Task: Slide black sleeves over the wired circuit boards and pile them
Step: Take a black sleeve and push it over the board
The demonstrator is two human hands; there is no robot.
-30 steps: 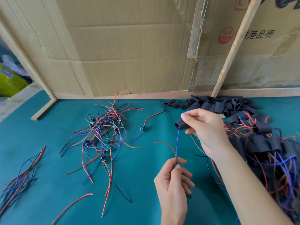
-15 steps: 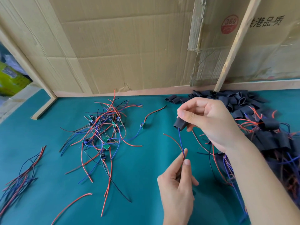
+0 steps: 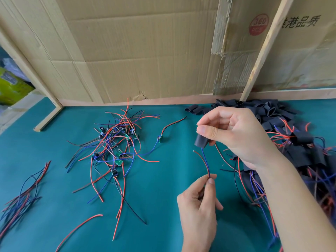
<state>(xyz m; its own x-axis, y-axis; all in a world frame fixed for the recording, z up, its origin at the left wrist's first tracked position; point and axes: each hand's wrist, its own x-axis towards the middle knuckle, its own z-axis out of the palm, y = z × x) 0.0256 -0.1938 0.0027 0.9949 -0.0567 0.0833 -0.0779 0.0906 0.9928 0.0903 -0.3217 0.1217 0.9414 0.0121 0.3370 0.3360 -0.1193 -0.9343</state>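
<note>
Over teal felt (image 3: 54,179), hands pinch tubular black sleeve (image 3: 201,142), thin wires (image 3: 206,163).

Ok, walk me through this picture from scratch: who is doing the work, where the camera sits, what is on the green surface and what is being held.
No machine here: a person works with bare hands, filmed by a camera worn on the head, looking down. The right hand pinches a black sleeve; red and blue wires run out of its bottom to the left hand, which pinches them lower down. On the green table lie a tangle of unsleeved wired boards, one stray board, loose wires at the left, empty sleeves at the back right and a pile of finished sleeved boards under the right arm. Cardboard stands behind.
</note>
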